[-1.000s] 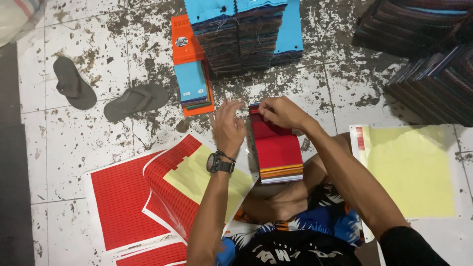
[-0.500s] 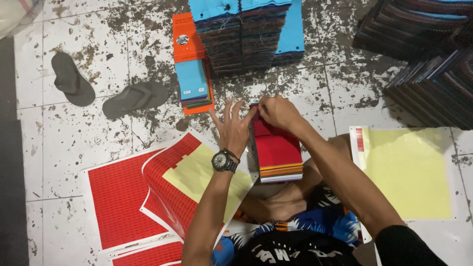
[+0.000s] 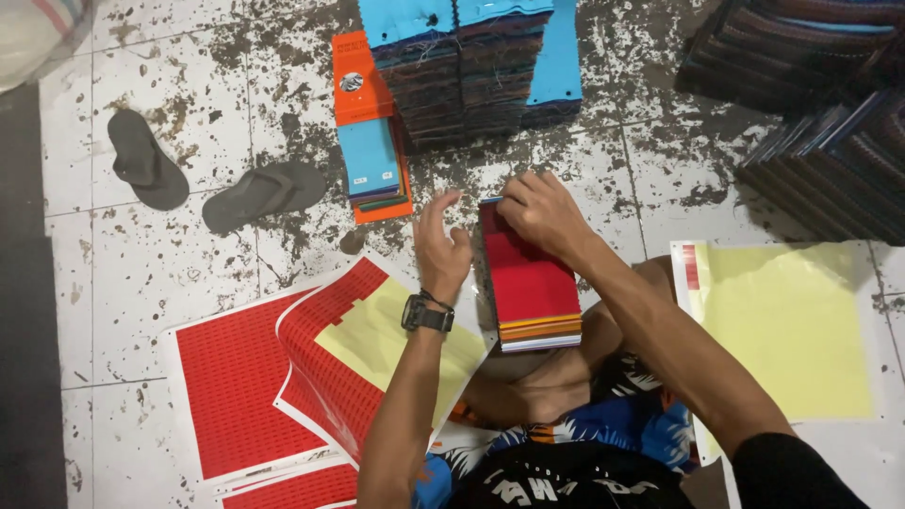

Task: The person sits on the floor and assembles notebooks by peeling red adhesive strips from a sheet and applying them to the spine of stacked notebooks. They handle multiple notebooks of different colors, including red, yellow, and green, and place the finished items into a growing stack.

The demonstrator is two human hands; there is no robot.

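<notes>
- Right hand (image 3: 539,213) was pinching the far edge of the red-topped stack of coloured fabric swatches (image 3: 530,283), which sat on the speckled tiled floor (image 3: 189,273) by the person's knee.
- Left hand (image 3: 441,247) hovered open, fingers spread, just left of it, beside the curled red sticker sheets (image 3: 311,368).

The swatch stack (image 3: 530,283) is lying between sticker sheets (image 3: 283,377) at left and backing sheet (image 3: 792,330) at right, with taller stacks (image 3: 462,66) lying beyond.

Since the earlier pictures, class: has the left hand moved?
Yes. The left hand has drawn left, off the red swatch stack, fingers spread, towards the red sheets.
</notes>
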